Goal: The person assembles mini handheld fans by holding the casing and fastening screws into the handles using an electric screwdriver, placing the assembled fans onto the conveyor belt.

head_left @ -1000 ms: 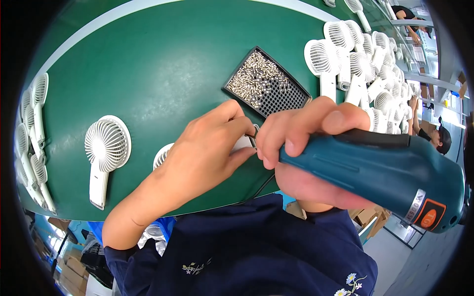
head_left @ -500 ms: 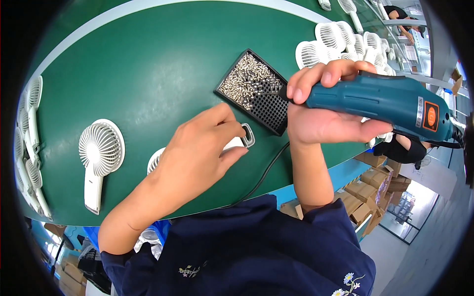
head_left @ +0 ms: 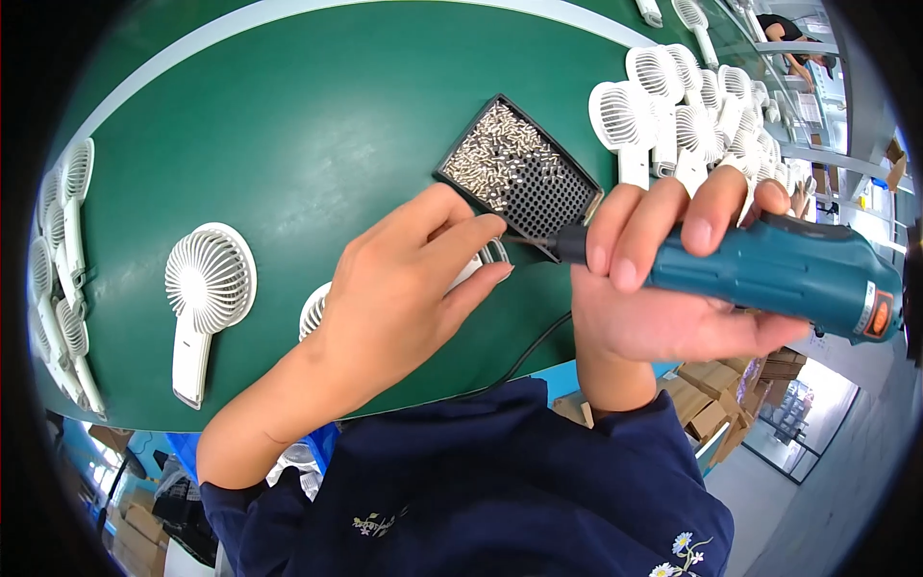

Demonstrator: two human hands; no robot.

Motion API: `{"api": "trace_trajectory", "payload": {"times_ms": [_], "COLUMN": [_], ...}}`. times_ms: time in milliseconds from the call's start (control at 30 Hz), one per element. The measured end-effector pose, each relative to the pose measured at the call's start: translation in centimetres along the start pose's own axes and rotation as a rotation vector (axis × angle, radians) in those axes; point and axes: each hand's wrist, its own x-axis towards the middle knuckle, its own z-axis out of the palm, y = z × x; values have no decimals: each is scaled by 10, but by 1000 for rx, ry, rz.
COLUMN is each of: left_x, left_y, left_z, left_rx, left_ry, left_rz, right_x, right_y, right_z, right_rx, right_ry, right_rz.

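My left hand (head_left: 413, 269) is closed around a white handheld fan (head_left: 314, 310); most of its handle is under my fingers, and its grille shows beside my wrist. At the handle's end a grey loop (head_left: 496, 252) sticks out past my fingertips. My right hand (head_left: 663, 279) grips a teal electric screwdriver (head_left: 769, 274), held level with its thin bit (head_left: 531, 239) pointing left. The bit's tip is close to the handle end; whether it touches cannot be made out. Just behind the bit lies a black screw tray (head_left: 548, 204) with many small silver screws (head_left: 495, 154).
A single white fan (head_left: 208, 288) lies on the green table (head_left: 288, 135) at left. More fans (head_left: 69, 260) line the left edge, and a pile of fans (head_left: 663, 106) covers the far right. A black cord (head_left: 524, 356) crosses the front edge. Cardboard boxes (head_left: 716, 404) stand below, right.
My right hand has brought the screwdriver down from over the screw tray to the fan's handle end. My left hand still holds the fan, shifted slightly right in the picture.
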Motion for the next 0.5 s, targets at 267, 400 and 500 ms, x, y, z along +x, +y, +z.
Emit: {"api": "trace_trajectory", "payload": {"times_ms": [267, 400, 500], "left_x": [-4, -5, -4], "left_y": [-6, -7, -10], "left_z": [-2, -7, -4], "left_rx": [-54, -48, 18], "left_ry": [-114, -285, -325], "left_rz": [32, 71, 147], "right_x": [-7, -7, -19], "right_y": [-4, -8, -9], "right_z": [6, -4, 6], "right_rx": [32, 77, -58], "right_ry": [31, -194, -164], "right_rz": [118, 248, 208]}}
